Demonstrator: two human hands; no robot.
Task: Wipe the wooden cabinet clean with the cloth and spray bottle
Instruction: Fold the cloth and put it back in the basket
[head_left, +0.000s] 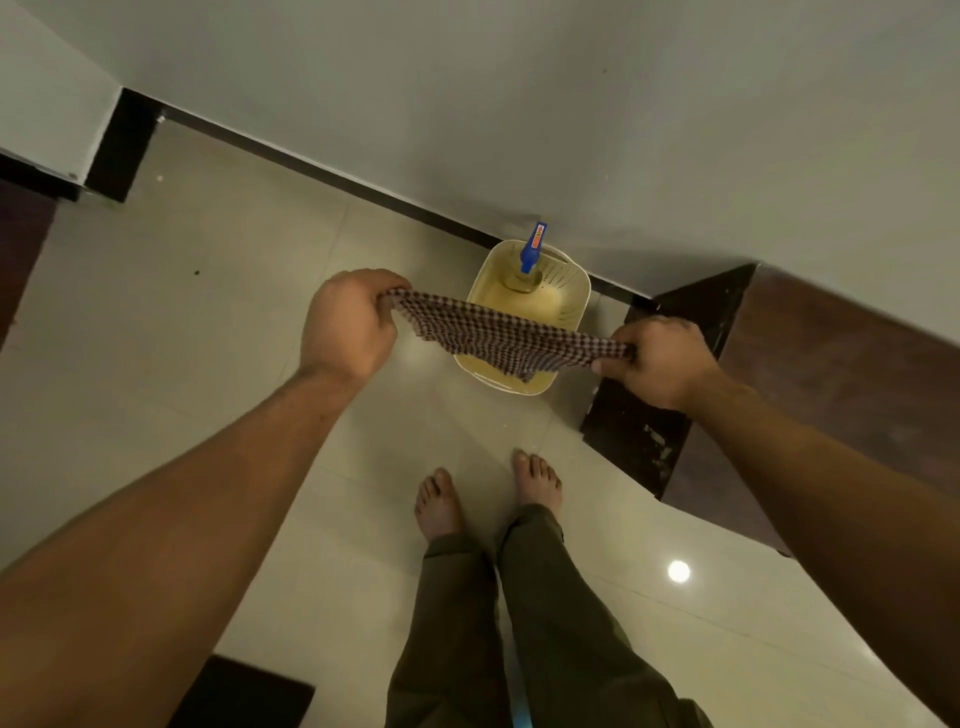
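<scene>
A checked brown-and-white cloth hangs stretched between both my hands above the floor. My left hand pinches its left end. Its right end is gripped by my right hand. Directly below the cloth a cream plastic basket stands on the floor against the wall, and a spray bottle with a blue trigger head stands inside it. The dark wooden cabinet fills the right side, its top just right of my right hand.
Glossy pale floor tiles spread to the left and front. A dark skirting board runs along the white wall. My bare feet stand just behind the basket. Dark furniture edges show at far left and bottom left.
</scene>
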